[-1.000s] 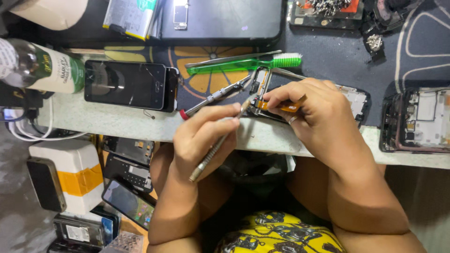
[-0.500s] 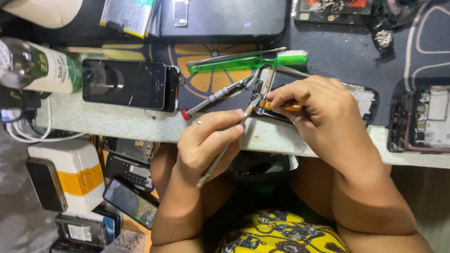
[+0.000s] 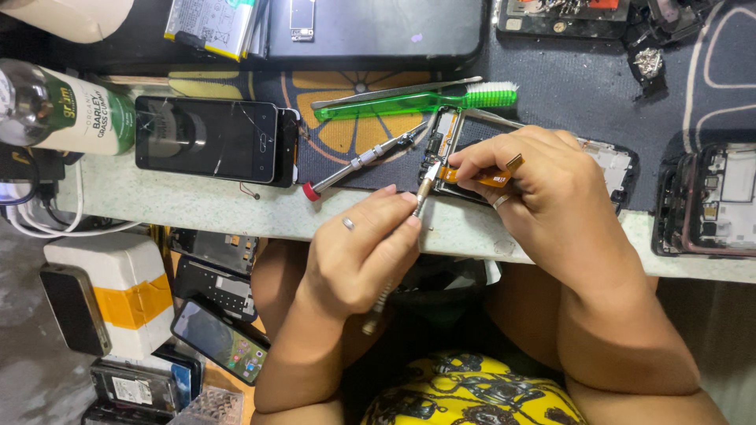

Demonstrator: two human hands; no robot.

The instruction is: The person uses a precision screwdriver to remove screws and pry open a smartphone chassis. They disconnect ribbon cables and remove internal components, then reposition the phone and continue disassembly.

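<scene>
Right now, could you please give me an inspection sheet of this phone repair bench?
Surface: pale bench top with a dark mat bearing an orange-slice print.
Job's things: opened phone under the right hand, which pinches an orange flex strip; left hand holds a thin tool with its tip at the phone.
Clutter: cracked black phone, green toothbrush, red-tipped screwdriver, bottle, second opened phone, battery.
Hands: both closed on their items; a ring on each.
Cables: white cables hanging at the left edge.
Surroundings: more phones and a white box with yellow tape below the bench.
</scene>
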